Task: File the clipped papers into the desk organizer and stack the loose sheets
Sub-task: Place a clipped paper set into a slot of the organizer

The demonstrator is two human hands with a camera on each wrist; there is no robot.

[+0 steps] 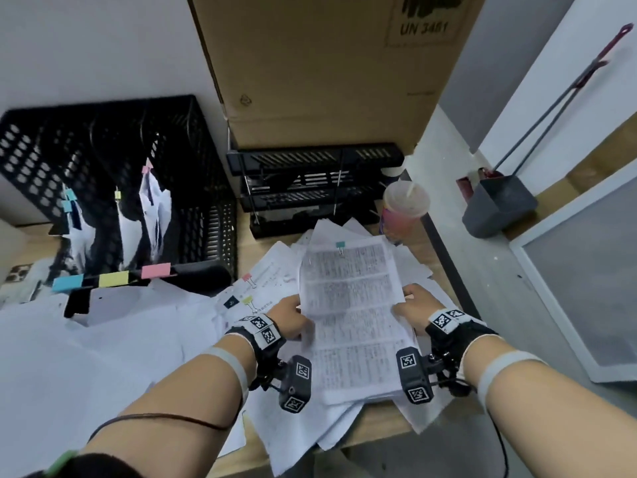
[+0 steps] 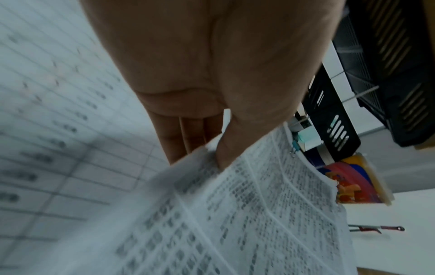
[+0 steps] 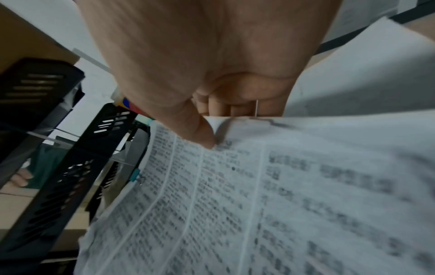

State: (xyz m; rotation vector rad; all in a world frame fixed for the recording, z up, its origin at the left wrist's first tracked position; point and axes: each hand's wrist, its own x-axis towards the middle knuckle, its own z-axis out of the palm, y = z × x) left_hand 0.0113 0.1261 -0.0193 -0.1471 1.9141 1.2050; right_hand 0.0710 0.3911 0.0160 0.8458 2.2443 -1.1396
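Both hands pinch the clipped papers (image 1: 348,291) by opposite side edges, left hand (image 1: 287,319) and right hand (image 1: 412,307), lifting them flat above the loose sheets (image 1: 344,426) on the table, likely to carry them toward the desk organizer (image 1: 113,188) at far left.

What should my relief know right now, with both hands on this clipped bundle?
Left hand pinches the left edge of the teal-clipped bundle; right hand pinches its right edge, lifted over the paper pile.
Done: three clipped sets stand in the black mesh organizer, behind its teal, yellow and pink labels.
Left: file this bundle; the pink-clipped set and yellow-clipped set lie on the desk left of it.
The loose sheets are spread out, unstacked. A cup stands just behind the pile.
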